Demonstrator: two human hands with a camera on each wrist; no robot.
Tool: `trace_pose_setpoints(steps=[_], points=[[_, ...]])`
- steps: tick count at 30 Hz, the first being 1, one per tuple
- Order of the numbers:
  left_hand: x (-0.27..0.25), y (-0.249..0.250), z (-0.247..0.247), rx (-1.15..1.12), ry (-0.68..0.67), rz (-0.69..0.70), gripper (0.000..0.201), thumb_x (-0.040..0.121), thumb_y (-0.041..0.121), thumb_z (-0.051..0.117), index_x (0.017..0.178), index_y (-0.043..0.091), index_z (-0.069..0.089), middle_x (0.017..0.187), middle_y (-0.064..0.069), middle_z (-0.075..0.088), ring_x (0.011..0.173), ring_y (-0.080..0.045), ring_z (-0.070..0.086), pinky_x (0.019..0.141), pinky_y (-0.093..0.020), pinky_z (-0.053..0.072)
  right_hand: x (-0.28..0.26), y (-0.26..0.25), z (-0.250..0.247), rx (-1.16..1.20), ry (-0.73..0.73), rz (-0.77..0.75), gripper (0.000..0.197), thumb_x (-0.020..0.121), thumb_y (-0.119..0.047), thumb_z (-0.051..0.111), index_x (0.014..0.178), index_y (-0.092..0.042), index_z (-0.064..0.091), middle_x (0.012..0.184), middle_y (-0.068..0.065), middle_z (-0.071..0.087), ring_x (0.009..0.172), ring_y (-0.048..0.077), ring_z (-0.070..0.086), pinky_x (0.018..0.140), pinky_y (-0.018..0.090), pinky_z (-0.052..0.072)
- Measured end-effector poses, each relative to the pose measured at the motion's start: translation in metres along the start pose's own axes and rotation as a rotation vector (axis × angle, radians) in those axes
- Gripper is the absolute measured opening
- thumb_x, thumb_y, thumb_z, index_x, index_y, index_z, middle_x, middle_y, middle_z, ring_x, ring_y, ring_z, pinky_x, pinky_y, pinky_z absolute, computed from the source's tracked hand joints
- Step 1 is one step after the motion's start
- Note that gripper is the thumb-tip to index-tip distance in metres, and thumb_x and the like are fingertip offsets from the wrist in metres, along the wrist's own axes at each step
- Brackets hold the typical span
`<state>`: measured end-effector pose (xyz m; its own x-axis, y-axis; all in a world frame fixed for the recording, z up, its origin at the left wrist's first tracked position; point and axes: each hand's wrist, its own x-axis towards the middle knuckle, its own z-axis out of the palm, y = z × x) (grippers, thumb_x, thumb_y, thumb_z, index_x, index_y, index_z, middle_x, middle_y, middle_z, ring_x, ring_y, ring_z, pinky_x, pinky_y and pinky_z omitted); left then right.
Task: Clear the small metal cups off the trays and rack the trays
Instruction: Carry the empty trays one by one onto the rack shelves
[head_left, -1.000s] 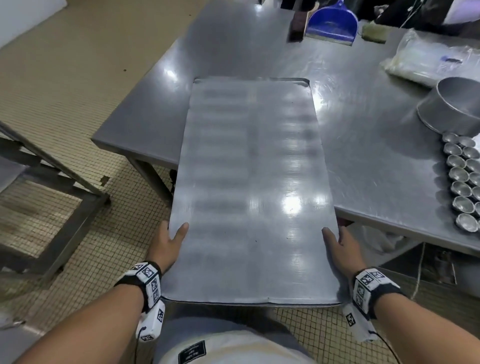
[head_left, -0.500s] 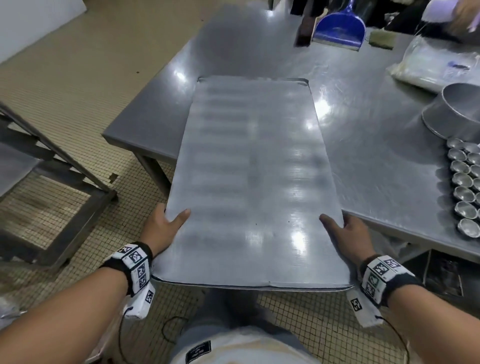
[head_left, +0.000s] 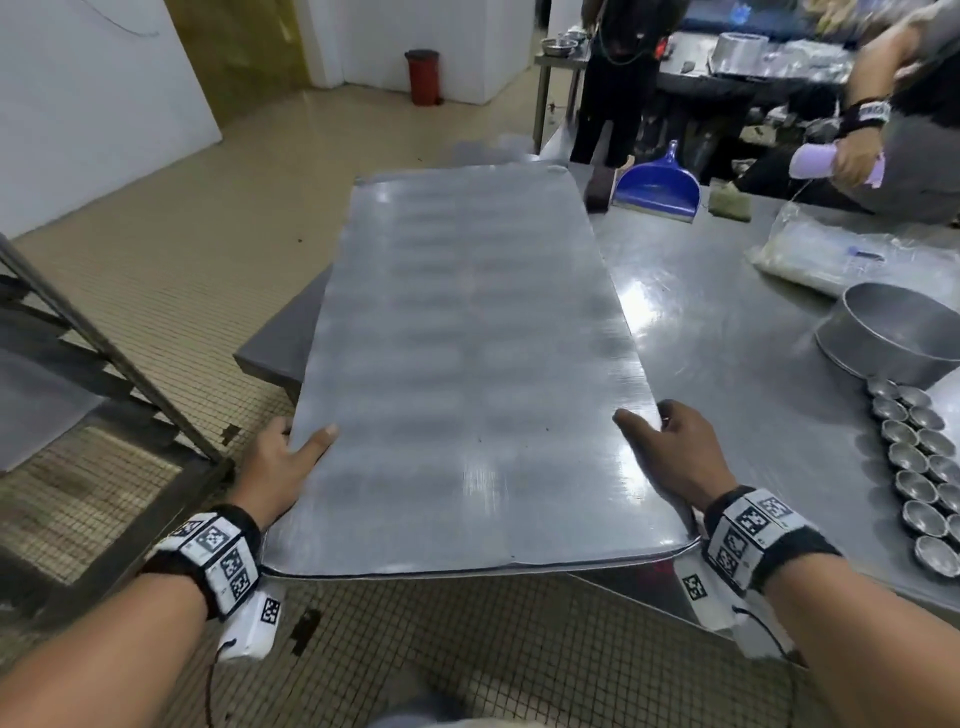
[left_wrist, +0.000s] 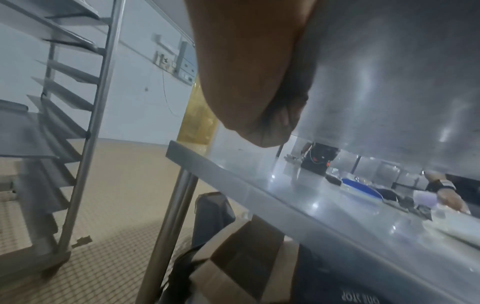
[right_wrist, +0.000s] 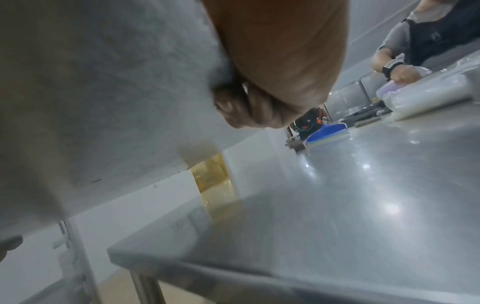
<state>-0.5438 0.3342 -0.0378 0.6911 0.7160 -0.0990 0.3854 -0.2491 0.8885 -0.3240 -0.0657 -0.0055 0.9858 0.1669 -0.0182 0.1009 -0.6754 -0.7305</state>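
Observation:
A long, bare metal tray (head_left: 467, 364) hangs in the air above the steel table (head_left: 727, 322), held level by both hands at its near end. My left hand (head_left: 283, 462) grips the left edge, thumb on top and fingers curled under; the left wrist view shows those fingers (left_wrist: 265, 127) against the tray's underside (left_wrist: 389, 72). My right hand (head_left: 670, 452) grips the right edge the same way, its fingers (right_wrist: 241, 109) curled beneath the tray (right_wrist: 91, 102). Several small metal cups (head_left: 919, 467) stand in rows on the table at the right.
The tray rack (head_left: 88, 353) stands at the left, its empty slide rails (left_wrist: 70, 72) plain in the left wrist view. A round metal pan (head_left: 898, 338), a plastic bag (head_left: 841, 260) and a blue dustpan (head_left: 657, 189) lie on the table. Another person (head_left: 893, 140) works at the far right.
Both hands have lifted the tray off the table and raised its far end. My view has tipped up toward the room, and the rack has come closer on the left.

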Motion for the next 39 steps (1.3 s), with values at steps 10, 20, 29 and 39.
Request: trace_pose_setpoints(steps=[10,20,29,39], points=[[0.060,0.061,-0.081,-0.075,0.174,0.122,0.046,0.076,0.052,0.081,0.100,0.014,0.069,0.093,-0.002,0.076,0.087,-0.024,0.074,0.079,-0.046,0.060,0.070,-0.121,0.012,0.128,0.019,-0.182,0.051,0.079,-0.053,0.070,0.073,-0.004,0.057,0.060,0.006,0.050,0.057,0.022,0.047,0.058,0.039,0.047],[0.025,0.104,-0.137,-0.089,0.508,0.120,0.049,0.076,0.048,0.083,0.098,0.009,0.064,0.097,-0.009,0.074,0.087,-0.026,0.071,0.077,-0.044,0.057,0.129,-0.206,0.028,0.230,-0.152,-0.467,0.038,0.086,-0.048,0.072,0.075,-0.013,0.062,0.066,0.004,0.059,0.064,0.023,0.056,0.059,0.031,0.043],[-0.082,0.119,-0.128,-0.072,0.820,0.063,0.035,0.084,0.033,0.079,0.100,0.006,0.063,0.091,-0.003,0.072,0.081,-0.019,0.070,0.066,-0.032,0.056,0.151,-0.250,0.043,0.344,-0.422,-0.697,0.044,0.085,-0.047,0.074,0.075,-0.005,0.063,0.057,0.004,0.056,0.051,0.020,0.051,0.053,0.031,0.043],[-0.210,0.117,-0.132,-0.065,1.071,-0.030,0.030,0.086,0.033,0.078,0.103,0.010,0.069,0.095,0.001,0.075,0.086,-0.016,0.073,0.071,-0.029,0.057,0.102,-0.305,0.077,0.372,-0.723,-0.853,0.037,0.087,-0.045,0.073,0.079,-0.010,0.065,0.058,0.000,0.059,0.051,0.017,0.054,0.051,0.028,0.040]])
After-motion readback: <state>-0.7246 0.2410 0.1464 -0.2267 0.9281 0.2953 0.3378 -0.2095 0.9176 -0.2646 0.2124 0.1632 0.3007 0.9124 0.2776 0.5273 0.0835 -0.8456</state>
